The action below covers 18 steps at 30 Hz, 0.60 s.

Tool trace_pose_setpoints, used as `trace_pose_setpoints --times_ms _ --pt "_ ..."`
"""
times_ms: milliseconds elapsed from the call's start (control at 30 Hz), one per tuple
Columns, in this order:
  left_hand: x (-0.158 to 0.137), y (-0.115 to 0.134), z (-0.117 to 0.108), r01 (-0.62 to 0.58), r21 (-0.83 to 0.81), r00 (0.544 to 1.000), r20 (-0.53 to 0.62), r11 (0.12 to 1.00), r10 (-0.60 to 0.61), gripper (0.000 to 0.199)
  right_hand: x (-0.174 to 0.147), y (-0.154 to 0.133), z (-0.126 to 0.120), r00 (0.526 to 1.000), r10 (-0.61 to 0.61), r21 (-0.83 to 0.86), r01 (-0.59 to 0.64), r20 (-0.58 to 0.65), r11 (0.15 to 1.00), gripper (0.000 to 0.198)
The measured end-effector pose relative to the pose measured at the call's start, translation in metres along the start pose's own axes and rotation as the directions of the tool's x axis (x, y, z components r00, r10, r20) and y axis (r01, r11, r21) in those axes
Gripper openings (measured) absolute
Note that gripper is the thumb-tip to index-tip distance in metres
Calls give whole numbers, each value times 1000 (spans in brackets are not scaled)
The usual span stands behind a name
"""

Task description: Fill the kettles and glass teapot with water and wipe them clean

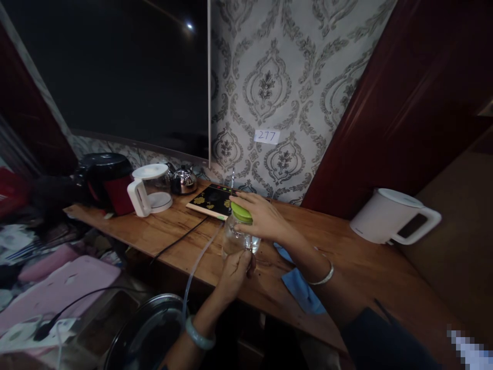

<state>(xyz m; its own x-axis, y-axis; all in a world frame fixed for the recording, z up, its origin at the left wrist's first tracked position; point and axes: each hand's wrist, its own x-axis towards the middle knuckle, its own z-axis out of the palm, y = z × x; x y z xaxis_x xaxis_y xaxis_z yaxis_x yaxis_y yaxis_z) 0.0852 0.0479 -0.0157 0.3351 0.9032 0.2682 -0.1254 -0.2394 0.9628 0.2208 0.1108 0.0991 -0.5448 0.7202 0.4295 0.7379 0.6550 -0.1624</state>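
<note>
A clear glass jug (230, 240) with a green lid (241, 212) stands near the front edge of the wooden counter. My left hand (234, 272) is closed on the jug low at its near side, around what looks like its handle. From the right, my right hand (264, 218) reaches over the top, fingers on the far side of the lid and thumb on the near side. Right behind the jug lies a black induction cooker (211, 200) with gold flower prints. Blue cloths (302, 292) lie right of the jug.
On the left stand a glass kettle with white handle (144, 190), a small metal teapot (184, 181) and a black-and-red appliance (108, 182). A white electric kettle (387, 216) is far right. A clear hose (196, 264) hangs toward a dark basin (148, 334) below the wooden counter (185, 244).
</note>
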Motion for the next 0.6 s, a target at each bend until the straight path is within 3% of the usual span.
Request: trace_pose_setpoints --times_ms 200,333,433,600 --pt "1 -4 0 -19 -1 1000 2 1000 19 62 -1 -1 0 999 -17 -37 15 -30 999 72" --pt "2 -7 0 -16 2 1000 -4 1000 16 64 0 1 -3 999 1 11 -2 44 1000 73" --pt "2 -6 0 -13 21 1000 -9 1000 13 65 3 2 -4 992 42 51 -48 117 998 56" --pt "1 -3 0 -8 22 1000 -3 1000 8 67 9 -3 5 994 90 62 -94 61 994 42"
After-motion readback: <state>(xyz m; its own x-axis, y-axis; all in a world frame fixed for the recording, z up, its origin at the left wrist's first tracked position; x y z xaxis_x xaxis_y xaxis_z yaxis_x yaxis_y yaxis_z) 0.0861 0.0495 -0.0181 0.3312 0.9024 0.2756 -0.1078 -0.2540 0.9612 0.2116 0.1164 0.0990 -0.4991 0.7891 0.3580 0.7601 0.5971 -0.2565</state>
